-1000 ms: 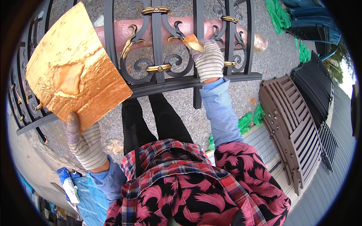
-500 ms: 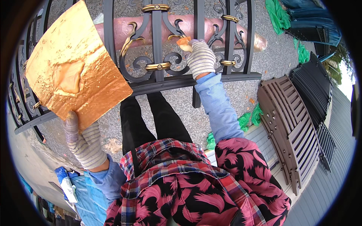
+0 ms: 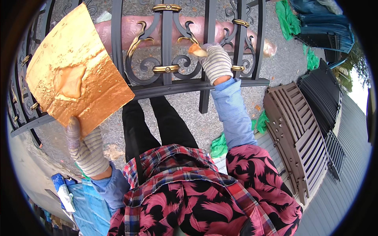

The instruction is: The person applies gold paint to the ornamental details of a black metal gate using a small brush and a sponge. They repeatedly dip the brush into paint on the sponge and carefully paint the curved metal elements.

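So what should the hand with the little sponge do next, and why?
Probably dab along the gold scroll it is touching. The right hand holds a gold-tipped sponge against the black iron railing, while the left hand holds the gold-smeared cardboard off to the side.

Gold-smeared cardboard sheet [image 3: 75, 70] — tilted, held up at left; small gold-tipped sponge [image 3: 195, 50] against the black railing [image 3: 197, 84].
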Tool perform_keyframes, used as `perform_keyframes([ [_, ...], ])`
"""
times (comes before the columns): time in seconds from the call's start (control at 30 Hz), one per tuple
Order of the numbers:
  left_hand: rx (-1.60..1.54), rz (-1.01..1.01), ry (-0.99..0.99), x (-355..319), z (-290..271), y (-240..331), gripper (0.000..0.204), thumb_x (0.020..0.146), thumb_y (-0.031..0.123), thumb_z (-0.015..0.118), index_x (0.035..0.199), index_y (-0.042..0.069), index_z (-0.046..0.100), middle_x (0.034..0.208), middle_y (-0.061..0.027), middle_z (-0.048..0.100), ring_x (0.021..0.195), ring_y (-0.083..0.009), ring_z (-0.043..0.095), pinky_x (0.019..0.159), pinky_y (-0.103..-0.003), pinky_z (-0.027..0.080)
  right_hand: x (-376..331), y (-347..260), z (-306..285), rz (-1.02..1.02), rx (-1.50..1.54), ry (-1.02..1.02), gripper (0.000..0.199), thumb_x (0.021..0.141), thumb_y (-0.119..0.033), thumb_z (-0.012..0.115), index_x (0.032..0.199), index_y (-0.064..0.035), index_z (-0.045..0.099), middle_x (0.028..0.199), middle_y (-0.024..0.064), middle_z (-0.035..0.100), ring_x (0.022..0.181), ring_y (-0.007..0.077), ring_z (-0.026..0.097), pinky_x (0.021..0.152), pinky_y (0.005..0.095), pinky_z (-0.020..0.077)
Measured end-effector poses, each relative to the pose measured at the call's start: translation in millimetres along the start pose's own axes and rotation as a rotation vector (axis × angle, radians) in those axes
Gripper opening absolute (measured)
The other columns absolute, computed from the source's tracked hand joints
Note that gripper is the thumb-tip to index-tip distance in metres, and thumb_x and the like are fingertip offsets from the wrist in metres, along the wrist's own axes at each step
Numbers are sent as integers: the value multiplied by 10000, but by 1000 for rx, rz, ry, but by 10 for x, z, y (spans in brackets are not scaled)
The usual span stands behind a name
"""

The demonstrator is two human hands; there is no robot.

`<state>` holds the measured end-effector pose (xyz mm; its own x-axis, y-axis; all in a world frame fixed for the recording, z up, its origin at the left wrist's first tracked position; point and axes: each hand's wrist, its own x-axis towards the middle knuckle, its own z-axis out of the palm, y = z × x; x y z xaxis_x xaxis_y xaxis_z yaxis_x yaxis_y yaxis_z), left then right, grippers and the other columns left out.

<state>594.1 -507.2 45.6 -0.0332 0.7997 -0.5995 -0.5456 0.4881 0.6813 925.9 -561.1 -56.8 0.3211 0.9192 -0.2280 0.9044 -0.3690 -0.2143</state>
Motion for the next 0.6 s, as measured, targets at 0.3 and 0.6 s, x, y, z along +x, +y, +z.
perform_keyframes([
  [0.3,9,9,22,-101,-17,-45,520,776,160,613,1214,-14,392,1180,-131,481,1088,-220,465,962,-336,338,646,31,-119,-79,-80,138,308,635,-89,688,936,-110,626,900,137,580,828,299,572,738,346,477],
  [0.6,-35,-23,11,-13,-25,-143,527,773,149,619,1216,-15,385,1167,-130,486,1073,-214,470,958,-330,337,735,207,-280,-125,-297,-166,276,684,-163,654,958,-135,632,931,120,580,846,281,580,763,340,485],
])
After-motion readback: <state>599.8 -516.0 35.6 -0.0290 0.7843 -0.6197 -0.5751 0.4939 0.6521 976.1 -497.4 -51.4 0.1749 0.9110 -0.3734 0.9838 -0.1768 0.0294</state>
